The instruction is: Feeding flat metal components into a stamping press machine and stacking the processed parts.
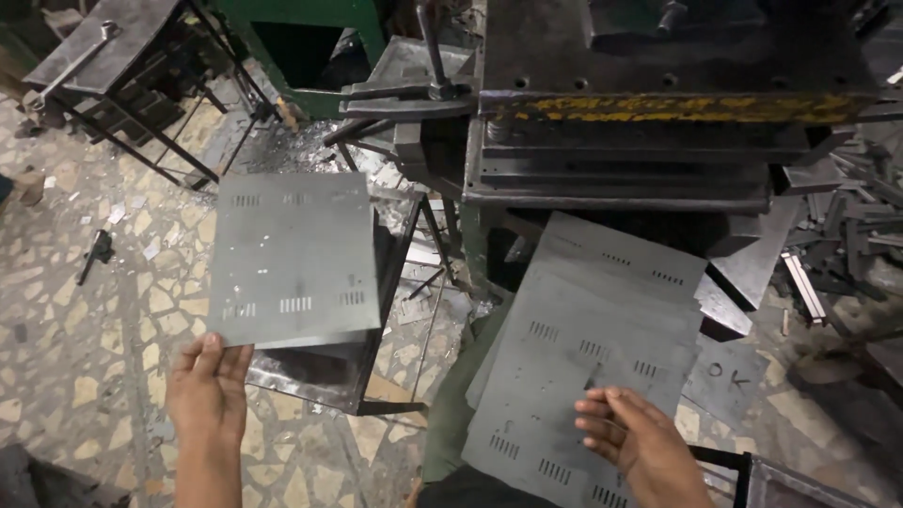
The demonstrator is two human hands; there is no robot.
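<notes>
Head view: press machine (649,103) ahead, scrap strips (837,254) at right, terrazzo floor (85,329) at left. Left hand (209,386) fingers clamped on near edge of perforated grey sheet (293,259), held flat over metal stand (329,372). Right hand (640,442) fingers apart, touching top of sheet stack (588,348) on lap.

Punched sheet (293,259): thin grey steel, roughly square, with rows of short slots near its top and bottom edges. Held nearly flat, pinched at its near-left corner, left of the press (649,113).

Sheet stack (588,362): same grey slotted sheets, loosely fanned, sloping down from just below the press; top sheet touched near its lower edge.
</notes>
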